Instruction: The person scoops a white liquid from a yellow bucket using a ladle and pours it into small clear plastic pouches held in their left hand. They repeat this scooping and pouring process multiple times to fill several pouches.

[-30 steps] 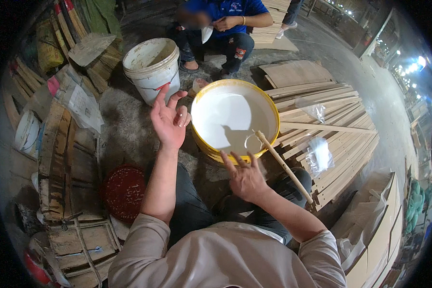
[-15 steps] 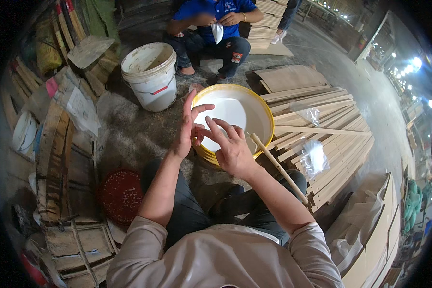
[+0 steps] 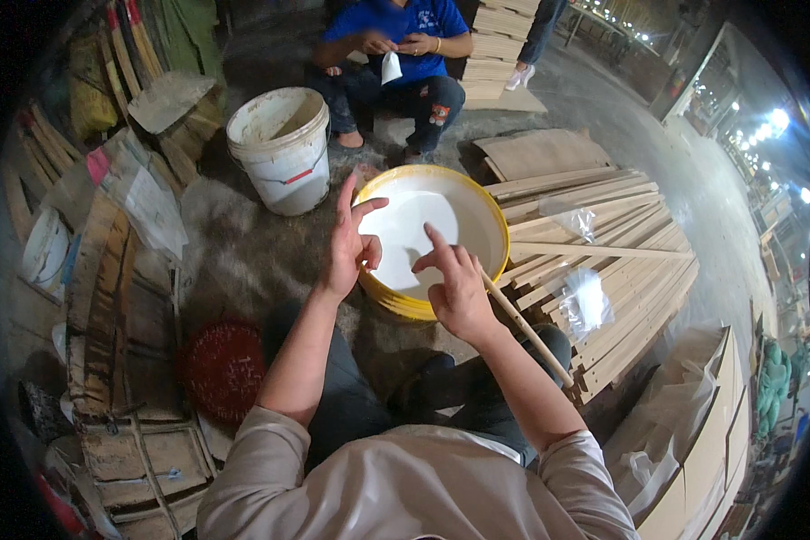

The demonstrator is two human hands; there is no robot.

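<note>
A round tub (image 3: pixel 506 229) with a yellow rim and white inside stands in front of me, between my knees and the co-worker. Over its left edge is my left hand (image 3: pixel 344 250), fingers apart, with nothing visible in it. My right hand (image 3: pixel 463 290) hovers above the tub's near right edge. Its index finger points forward, the other fingers are partly bent, and I see nothing held. A gap separates my two hands. A thin wooden stick (image 3: pixel 529 331) slants from beside the right hand down past my right knee; its upper end is hidden by the hand.
Left of the tub stands a dirty white bucket (image 3: pixel 279 157). A red round lid-like piece (image 3: pixel 222 369) lies by my left leg. Wooden strips (image 3: pixel 639 238) with clear plastic bags (image 3: pixel 585 301) are piled right. Across sits a co-worker (image 3: pixel 423 31) holding a small white pouch (image 3: pixel 391 68).
My right hand has moved right and slightly nearer, away from my left hand; their fingers were close together before. The left hand stays nearly in place. The co-worker's hands have shifted slightly left and down.
</note>
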